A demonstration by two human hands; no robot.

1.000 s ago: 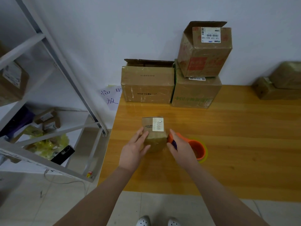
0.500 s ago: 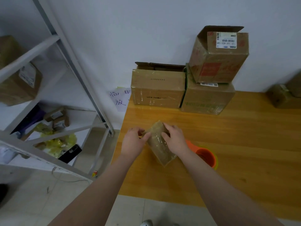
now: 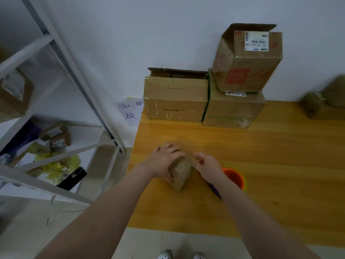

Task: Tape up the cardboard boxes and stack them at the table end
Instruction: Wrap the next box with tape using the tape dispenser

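A small brown cardboard box [image 3: 180, 172], shiny with clear tape, lies tilted on the wooden table [image 3: 261, 165] near its left edge. My left hand [image 3: 165, 161] lies over the box's top left side, fingers curled round it. At the box's right side my right hand [image 3: 207, 166] grips it with bent fingers. An orange tape dispenser [image 3: 234, 177] sits just right of my right wrist, partly hidden by my forearm. At the table's far end stand three larger boxes: a wide one [image 3: 175, 99], a second [image 3: 233, 109] beside it, and a tilted open one [image 3: 246, 60] on top.
More brown boxes [image 3: 324, 103] sit at the far right by the wall. A white metal shelf [image 3: 56, 101] stands left of the table with small boxes, yellow bags and a black phone [image 3: 71, 177]. A handwritten paper [image 3: 128, 111] hangs by the table's corner.
The small box has been tipped and turned between my hands and now lies lower on the table. My left hand moved onto its top. My right hand left the dispenser for the box.
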